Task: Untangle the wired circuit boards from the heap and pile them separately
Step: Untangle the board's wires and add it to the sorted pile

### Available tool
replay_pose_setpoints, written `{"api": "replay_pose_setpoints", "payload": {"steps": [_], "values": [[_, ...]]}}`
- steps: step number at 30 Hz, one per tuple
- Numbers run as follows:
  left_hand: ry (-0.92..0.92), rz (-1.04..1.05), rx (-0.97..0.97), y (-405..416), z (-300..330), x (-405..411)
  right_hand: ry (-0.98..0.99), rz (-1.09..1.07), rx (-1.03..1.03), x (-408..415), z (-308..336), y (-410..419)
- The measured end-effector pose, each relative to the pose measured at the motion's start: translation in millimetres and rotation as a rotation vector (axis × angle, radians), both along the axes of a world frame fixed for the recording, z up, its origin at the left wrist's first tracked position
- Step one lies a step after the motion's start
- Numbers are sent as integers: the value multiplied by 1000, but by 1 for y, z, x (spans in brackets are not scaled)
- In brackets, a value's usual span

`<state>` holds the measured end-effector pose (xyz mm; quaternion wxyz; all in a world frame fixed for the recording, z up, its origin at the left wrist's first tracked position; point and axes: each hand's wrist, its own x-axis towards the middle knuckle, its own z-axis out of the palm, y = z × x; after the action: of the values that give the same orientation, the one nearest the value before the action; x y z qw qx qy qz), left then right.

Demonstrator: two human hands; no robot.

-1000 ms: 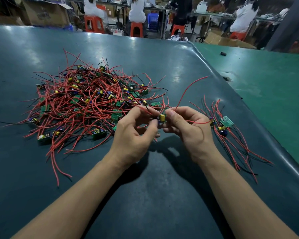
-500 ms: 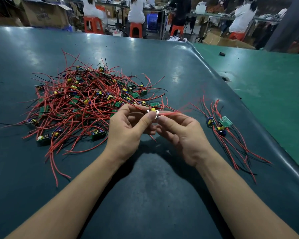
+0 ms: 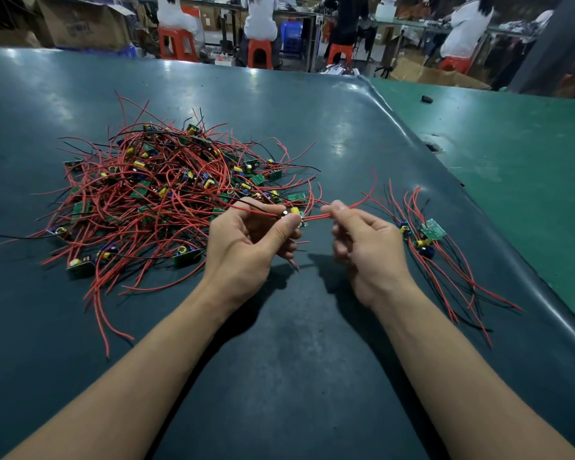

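Note:
A tangled heap [image 3: 166, 197] of small green circuit boards with red and black wires lies on the dark table, left of centre. My left hand [image 3: 246, 247] pinches one small board with a yellow part [image 3: 295, 212] between thumb and fingers, just off the heap's right edge. My right hand [image 3: 362, 244] pinches that board's red wire [image 3: 359, 204], which runs up and to the right. A separate small pile of wired boards [image 3: 425, 237] lies to the right of my right hand.
The dark table mat [image 3: 279, 360] ends in a raised edge on the right, beside a green surface [image 3: 512, 161] holding a small black object [image 3: 427, 98]. People sit on orange stools [image 3: 176, 44] at benches beyond the far edge, by cardboard boxes.
My hands have drawn apart. The right hand slid rightward along the red wire, stretching it out from the board that the left hand holds. The heap and the small pile stayed put.

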<state>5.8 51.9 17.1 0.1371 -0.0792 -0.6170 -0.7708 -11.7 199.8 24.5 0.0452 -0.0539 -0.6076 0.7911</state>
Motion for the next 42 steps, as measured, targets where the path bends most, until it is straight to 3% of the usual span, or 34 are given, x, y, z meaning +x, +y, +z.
{"api": "replay_pose_setpoints", "payload": {"steps": [3,7,13,19,36,42], "values": [[9,0,3,-2,1,0,-69,-28,-190,-5,5,10],[8,-58,-17,3,1,3,-200,8,-598,-6,7,16],[9,-42,6,-6,2,1,-137,-7,-525,-6,9,15],[5,-51,-4,-4,1,1,-226,37,-736,-7,9,24],[-31,-76,-28,-9,0,0,-206,39,-701,-8,11,25],[-42,-15,43,-12,3,-2,-96,-142,-414,-9,6,22]]}}
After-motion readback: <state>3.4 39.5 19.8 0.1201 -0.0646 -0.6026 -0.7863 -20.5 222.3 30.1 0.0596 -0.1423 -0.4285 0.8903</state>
